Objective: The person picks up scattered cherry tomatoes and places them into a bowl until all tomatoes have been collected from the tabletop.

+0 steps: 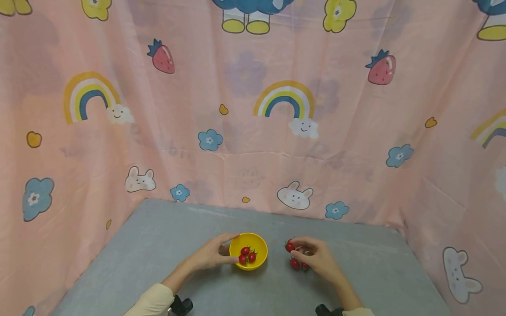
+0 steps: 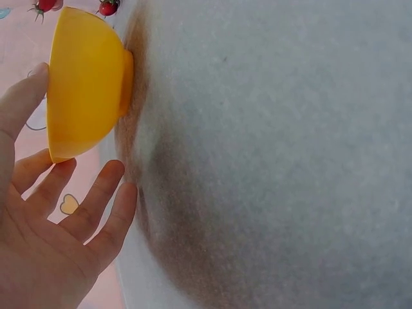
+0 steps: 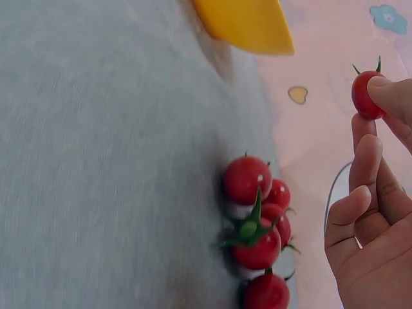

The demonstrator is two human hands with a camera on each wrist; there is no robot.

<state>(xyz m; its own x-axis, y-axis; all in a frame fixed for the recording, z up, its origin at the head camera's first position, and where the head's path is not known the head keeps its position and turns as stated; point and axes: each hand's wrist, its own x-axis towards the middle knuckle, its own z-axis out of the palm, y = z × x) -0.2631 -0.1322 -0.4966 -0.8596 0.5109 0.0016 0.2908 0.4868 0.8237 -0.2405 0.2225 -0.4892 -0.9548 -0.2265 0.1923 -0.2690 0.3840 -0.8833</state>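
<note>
The yellow bowl (image 1: 261,263) stands upright on the grey table, with red cherry tomatoes (image 1: 252,257) inside. My left hand (image 1: 211,253) holds the bowl by its left side; the left wrist view shows the thumb and fingertips against its rim (image 2: 55,116). To the right of the bowl, my right hand (image 1: 316,256) pinches one cherry tomato (image 3: 365,96) between thumb and fingers, raised above the table. Several more cherry tomatoes (image 3: 248,180) with green stems lie on the table beneath that hand, partly hidden by it in the head view.
The grey table (image 1: 166,228) runs back to a pink printed curtain (image 1: 245,175), which also hangs along both sides. Dark wrist-worn devices (image 1: 182,305) show near the sleeves at the bottom.
</note>
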